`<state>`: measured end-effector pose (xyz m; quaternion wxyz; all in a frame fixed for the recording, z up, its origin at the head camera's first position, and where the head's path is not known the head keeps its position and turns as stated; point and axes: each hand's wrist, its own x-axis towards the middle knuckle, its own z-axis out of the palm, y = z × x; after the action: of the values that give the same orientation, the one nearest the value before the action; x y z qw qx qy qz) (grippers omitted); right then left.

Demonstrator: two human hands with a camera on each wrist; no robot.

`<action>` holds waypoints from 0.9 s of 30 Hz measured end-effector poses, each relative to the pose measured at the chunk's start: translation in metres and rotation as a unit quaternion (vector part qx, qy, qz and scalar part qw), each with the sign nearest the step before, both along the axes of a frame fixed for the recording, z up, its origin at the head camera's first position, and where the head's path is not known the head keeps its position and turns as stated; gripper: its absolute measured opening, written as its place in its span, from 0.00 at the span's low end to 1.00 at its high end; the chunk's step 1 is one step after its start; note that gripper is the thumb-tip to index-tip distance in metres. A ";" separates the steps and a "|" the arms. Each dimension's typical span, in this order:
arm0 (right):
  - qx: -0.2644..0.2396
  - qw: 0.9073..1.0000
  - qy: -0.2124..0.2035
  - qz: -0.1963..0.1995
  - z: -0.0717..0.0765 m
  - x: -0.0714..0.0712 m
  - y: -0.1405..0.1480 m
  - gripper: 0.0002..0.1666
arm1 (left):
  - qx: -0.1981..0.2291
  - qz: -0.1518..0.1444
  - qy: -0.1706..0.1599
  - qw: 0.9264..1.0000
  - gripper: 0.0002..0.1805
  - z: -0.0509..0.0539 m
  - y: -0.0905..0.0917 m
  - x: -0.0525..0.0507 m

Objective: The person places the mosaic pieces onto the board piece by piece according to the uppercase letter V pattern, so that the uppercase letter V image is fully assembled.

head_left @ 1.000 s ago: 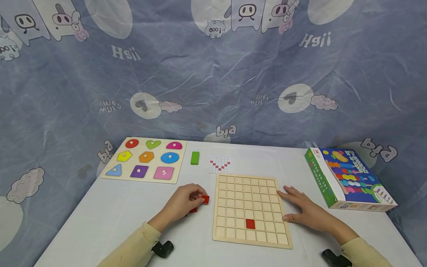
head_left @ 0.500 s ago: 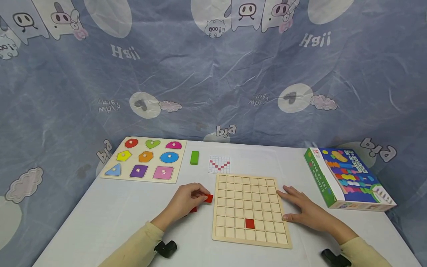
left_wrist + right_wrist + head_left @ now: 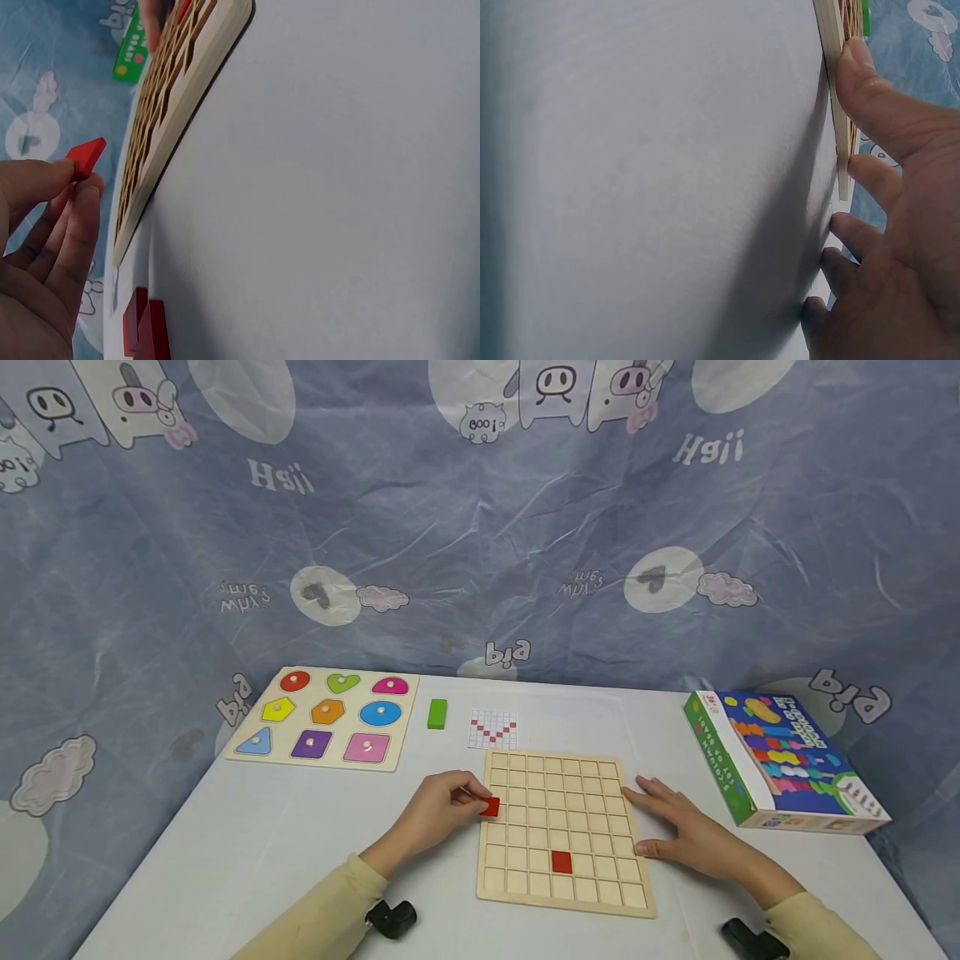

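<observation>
A thin red square tile (image 3: 490, 807) is pinched between thumb and fingers of my left hand (image 3: 437, 810). In the left wrist view that tile (image 3: 86, 157) is raised off the table, by the left side of the wooden grid board (image 3: 528, 837). Another red tile (image 3: 562, 862) lies in one of the board's lower cells. My right hand (image 3: 690, 835) has its fingers spread, with thumb and index fingertip touching the board's right edge. Stacked or overlapping red tiles (image 3: 154, 334) lie on the table in the left wrist view; the left hand hides them in the head view.
A small pattern card (image 3: 492, 729) with a red V lies just behind the board. Left of it are a green block (image 3: 437, 714) and a shape puzzle (image 3: 341, 752) with knobbed pieces. A colourful toy box (image 3: 795, 760) stands at the right. Behind the table hangs a printed cloth (image 3: 480, 527).
My left hand has moved right with the red tile, from the table beside the board to over its left border. The right hand stays at the board's right edge.
</observation>
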<state>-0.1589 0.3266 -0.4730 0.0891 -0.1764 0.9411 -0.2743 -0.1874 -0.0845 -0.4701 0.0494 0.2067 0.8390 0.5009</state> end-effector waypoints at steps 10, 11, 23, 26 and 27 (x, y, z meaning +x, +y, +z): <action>-0.004 1.000 0.000 0.002 0.001 0.001 0.000 0.51 | 0.015 -0.014 -0.011 1.000 0.06 0.002 0.018 0.002; -0.004 1.000 0.001 0.002 0.001 0.001 0.000 0.51 | 0.017 -0.017 -0.012 1.000 0.06 0.002 0.019 0.002; -0.020 1.000 0.007 0.013 -0.001 0.002 0.000 0.49 | 0.006 -0.055 -0.032 0.998 0.06 0.008 0.052 0.007; -0.021 1.000 0.007 0.015 -0.002 0.002 0.001 0.49 | 0.002 -0.064 -0.022 0.998 0.06 0.009 0.062 0.008; -0.022 1.000 0.007 0.015 -0.002 0.001 0.001 0.49 | 0.001 -0.068 -0.020 0.997 0.06 0.009 0.065 0.009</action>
<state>-0.1575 0.3275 -0.4747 0.0830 -0.1939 0.9328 -0.2922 -0.1786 -0.0196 -0.4612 0.1001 0.2531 0.8211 0.5017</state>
